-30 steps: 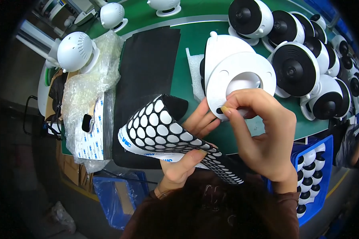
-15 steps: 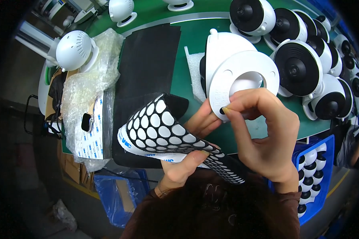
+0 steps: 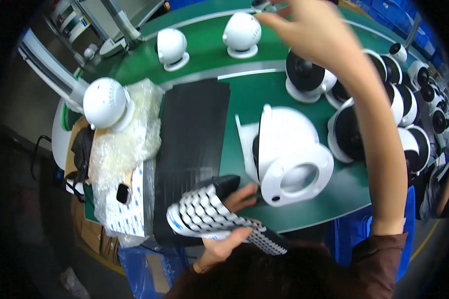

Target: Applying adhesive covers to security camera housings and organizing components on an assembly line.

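Observation:
My left hand [image 3: 224,245] grips a curled sheet of adhesive pads [image 3: 204,212], black with rows of white round spots and a white backing with blue print. My right arm stretches far across the bench. The right hand [image 3: 304,25] is at the top edge, partly cut off and blurred, beside a small grey and dark object [image 3: 263,5]; whether it holds that object is unclear. In front of me a white round camera [image 3: 287,129] lies on its side, its ring-shaped base [image 3: 322,167] facing me. A black round pad [image 3: 276,199] sits in the ring's lower left.
White cameras with black fronts [image 3: 304,74] crowd the right. Two white cameras [image 3: 242,34] stand on the far green strip. At left are a black mat [image 3: 192,129], bubble wrap [image 3: 127,134], a watch [image 3: 123,193] and another white camera [image 3: 105,103]. Blue bins [image 3: 144,269] stand below the bench.
My right hand has left the ring base and reached up to the far side. My left hand still holds the sheet. The view has shifted, so the bench appears lower.

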### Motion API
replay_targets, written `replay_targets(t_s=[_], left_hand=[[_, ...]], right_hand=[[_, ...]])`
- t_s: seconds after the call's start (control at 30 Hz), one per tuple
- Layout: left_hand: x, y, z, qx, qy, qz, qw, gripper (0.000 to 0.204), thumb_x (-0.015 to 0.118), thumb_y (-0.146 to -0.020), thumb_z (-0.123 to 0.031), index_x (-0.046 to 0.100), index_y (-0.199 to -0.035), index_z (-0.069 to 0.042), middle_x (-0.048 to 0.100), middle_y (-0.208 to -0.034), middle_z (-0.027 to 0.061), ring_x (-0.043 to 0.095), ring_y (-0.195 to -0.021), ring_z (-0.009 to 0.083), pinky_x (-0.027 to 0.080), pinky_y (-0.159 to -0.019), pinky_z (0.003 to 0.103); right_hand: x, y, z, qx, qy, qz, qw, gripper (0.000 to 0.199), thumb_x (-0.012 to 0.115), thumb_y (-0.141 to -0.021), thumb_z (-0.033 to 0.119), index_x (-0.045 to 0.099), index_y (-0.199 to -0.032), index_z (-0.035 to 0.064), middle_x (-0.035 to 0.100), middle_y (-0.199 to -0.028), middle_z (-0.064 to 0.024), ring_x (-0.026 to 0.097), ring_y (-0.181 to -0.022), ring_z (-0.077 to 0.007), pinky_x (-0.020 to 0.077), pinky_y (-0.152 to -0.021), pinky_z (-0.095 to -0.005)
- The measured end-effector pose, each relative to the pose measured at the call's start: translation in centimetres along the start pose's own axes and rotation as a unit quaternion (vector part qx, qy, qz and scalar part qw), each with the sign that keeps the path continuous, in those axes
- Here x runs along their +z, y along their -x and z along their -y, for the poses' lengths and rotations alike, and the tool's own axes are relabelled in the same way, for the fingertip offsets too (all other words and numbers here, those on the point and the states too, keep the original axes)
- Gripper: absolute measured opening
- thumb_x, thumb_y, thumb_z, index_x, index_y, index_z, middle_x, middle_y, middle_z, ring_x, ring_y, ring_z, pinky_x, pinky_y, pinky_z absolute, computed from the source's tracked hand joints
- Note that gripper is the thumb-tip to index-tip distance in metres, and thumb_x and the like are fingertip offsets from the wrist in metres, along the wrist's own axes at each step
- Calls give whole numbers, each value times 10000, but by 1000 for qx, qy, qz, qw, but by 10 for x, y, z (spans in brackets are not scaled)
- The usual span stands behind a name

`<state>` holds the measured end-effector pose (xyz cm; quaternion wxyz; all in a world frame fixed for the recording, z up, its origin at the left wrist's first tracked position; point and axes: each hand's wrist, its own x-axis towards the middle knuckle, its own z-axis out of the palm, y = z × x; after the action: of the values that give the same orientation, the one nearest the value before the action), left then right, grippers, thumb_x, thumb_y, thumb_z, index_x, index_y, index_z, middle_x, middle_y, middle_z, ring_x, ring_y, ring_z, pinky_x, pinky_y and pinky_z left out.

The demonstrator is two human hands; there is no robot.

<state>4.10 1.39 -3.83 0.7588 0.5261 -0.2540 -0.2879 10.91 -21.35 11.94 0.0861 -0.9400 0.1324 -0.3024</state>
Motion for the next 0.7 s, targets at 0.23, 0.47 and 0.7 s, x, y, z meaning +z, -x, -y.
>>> replay_targets(t_s=[0.23, 0.47, 0.7], left_hand=[[-11, 13, 0, 64, -128, 141, 980, 502, 525, -706, 0, 321, -1162, 47, 303, -1227, 185, 354, -1102, 277, 395, -829, 336], [-16, 21, -6, -10, -51, 67, 996, 547, 562, -702, -85, 307, -1171, 36, 375, -1172, 189, 406, -1051, 298, 448, -766, 347], [-3, 11, -5, 113, -53, -158, 979, 474, 552, -674, -260, 461, -952, 113, 523, -920, 176, 498, -869, 252, 412, -731, 323]], right_hand=[[128, -121, -31, 188, 12, 168, 968, 903, 419, -623, 677, 279, -1214, 9, 443, -1135, -150, 445, -1036, -281, 377, -829, -357], [147, -134, -63, 356, -340, 230, 839, 587, 578, -590, 398, 461, -1021, 17, 529, -970, -147, 523, -893, -280, 432, -678, -473], [-110, 15, -70, 182, -575, 47, 796, 288, 485, -726, 243, 529, -950, 67, 538, -980, -104, 513, -908, -226, 400, -803, -390]])
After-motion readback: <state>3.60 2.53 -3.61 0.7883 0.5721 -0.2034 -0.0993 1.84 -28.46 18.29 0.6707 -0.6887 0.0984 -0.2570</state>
